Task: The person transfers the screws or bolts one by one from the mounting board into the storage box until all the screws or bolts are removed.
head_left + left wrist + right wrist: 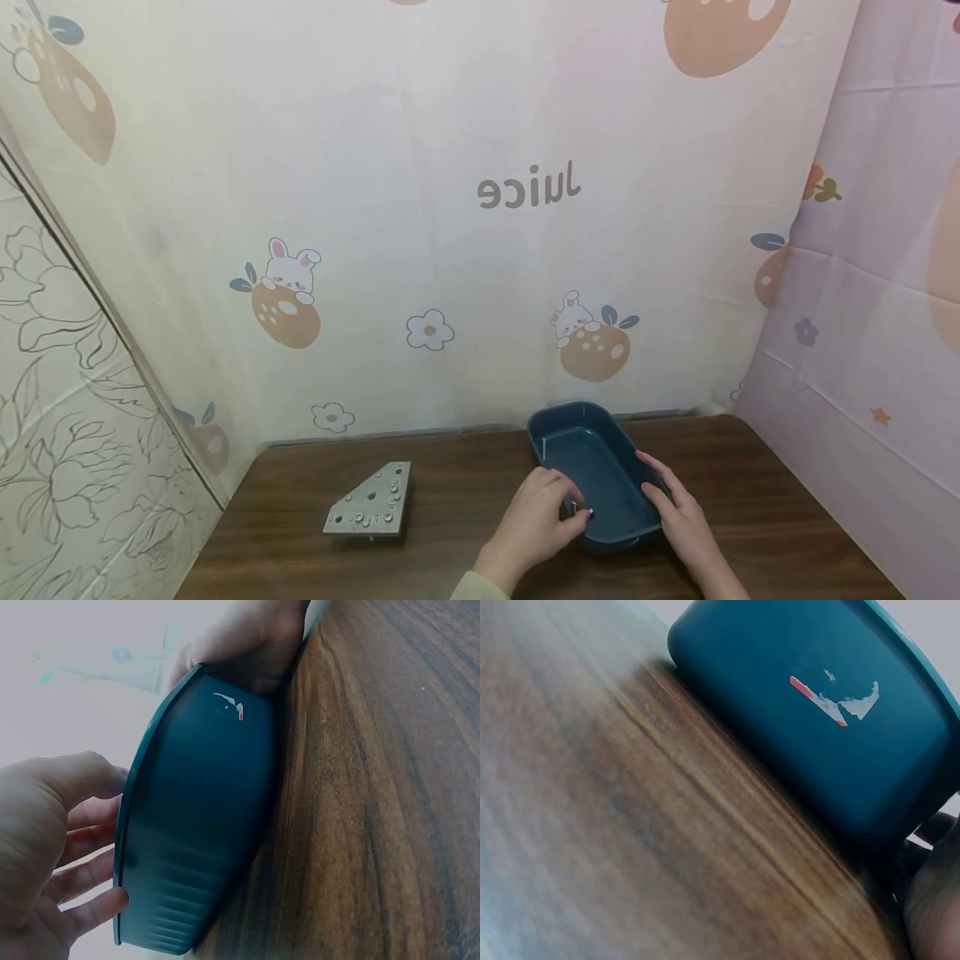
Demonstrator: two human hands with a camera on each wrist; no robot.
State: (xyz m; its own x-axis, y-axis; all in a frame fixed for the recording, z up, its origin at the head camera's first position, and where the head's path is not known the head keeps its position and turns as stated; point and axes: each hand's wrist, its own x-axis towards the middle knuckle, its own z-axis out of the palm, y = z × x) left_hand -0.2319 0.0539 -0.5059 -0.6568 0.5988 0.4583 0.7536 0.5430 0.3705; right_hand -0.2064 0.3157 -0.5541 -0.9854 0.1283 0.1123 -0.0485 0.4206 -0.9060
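Observation:
A deep blue-green tray [615,467] with rounded corners stands on the table. My left hand [536,517] reaches over its near left rim, thumb and forefinger pinching a small shiny screw [589,512], mostly covered by the fingertips. In the left wrist view that hand's fingers [90,832] are beside the tray's rim. My right hand [678,517] grips the tray's right side near the front corner; the right wrist view catches only part of this hand [937,900]. Inside the tray, a thin bright screw [544,448] lies by the left wall.
To the left on the brown wooden table [457,517] sits a grey metal plate [371,500] with a slanted edge, holes and several small fasteners. A printed cloth [450,250] hangs behind the table, and another cloth [847,350] hangs at the right.

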